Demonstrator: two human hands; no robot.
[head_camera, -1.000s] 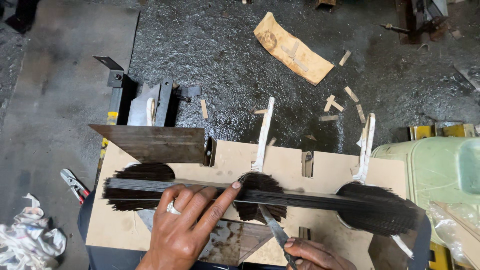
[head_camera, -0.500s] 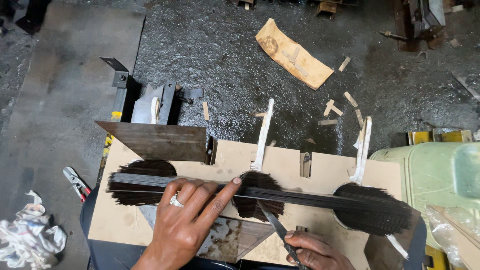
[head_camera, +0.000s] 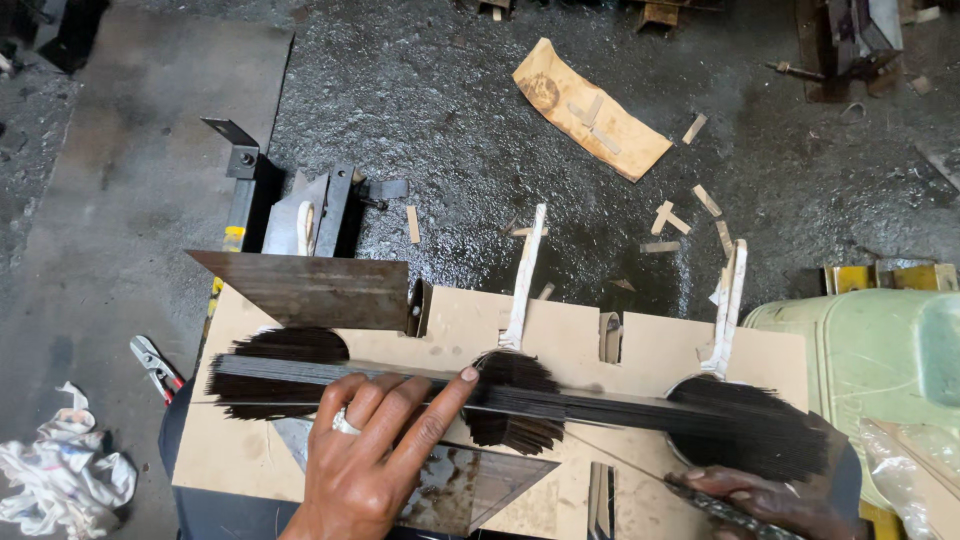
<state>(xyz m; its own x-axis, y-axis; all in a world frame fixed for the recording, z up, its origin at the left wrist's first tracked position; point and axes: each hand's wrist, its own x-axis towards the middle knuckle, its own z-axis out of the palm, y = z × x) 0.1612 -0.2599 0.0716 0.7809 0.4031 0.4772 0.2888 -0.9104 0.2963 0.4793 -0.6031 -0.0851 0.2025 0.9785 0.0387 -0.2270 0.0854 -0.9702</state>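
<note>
Head view shows my left hand (head_camera: 375, 455) pressing flat and open on the dark strip bundle (head_camera: 520, 400), right hand (head_camera: 770, 497) gripping a thin blade (head_camera: 640, 470), white ties (head_camera: 522, 285) loose.

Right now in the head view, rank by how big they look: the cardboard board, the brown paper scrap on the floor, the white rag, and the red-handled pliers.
1. Cardboard board, largest by far.
2. Brown paper scrap and white rag: look about alike; the rag is cut off by the frame edge, so no ranking.
3. Red-handled pliers, smallest.
</note>
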